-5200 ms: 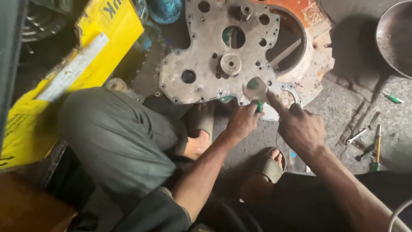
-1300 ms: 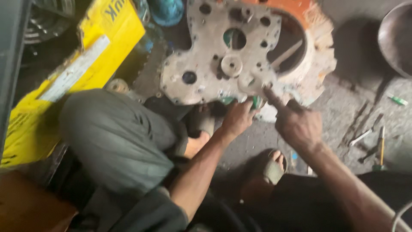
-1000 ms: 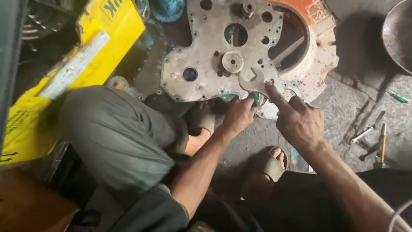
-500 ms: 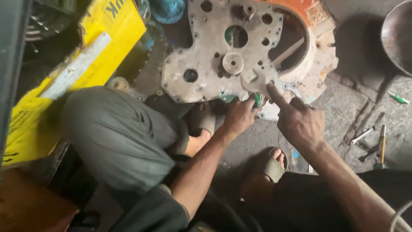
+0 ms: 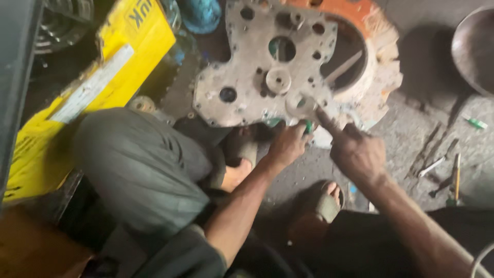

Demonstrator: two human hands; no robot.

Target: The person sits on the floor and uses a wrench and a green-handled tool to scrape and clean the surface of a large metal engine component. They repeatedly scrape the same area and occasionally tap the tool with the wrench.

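A grey metal plate (image 5: pixel 257 77), pierced with many holes, lies on the floor just ahead of our hands, over an orange round housing (image 5: pixel 370 31). Our left hand (image 5: pixel 289 146) is closed around a small green-handled tool (image 5: pixel 307 126) at the plate's lower edge. Our right hand (image 5: pixel 357 154), just beside it, has its index finger stretched out to touch the plate near a round boss, the other fingers curled; it holds nothing. Compared with a second ago, both hands sit at the same spot and only the view has shifted slightly, so the work seems held on this one point. Left of the hands lies a yellow box (image 5: pixel 92 87); to the right, loose wrenches (image 5: pixel 437 164) on the concrete floor (image 5: pixel 411 134).
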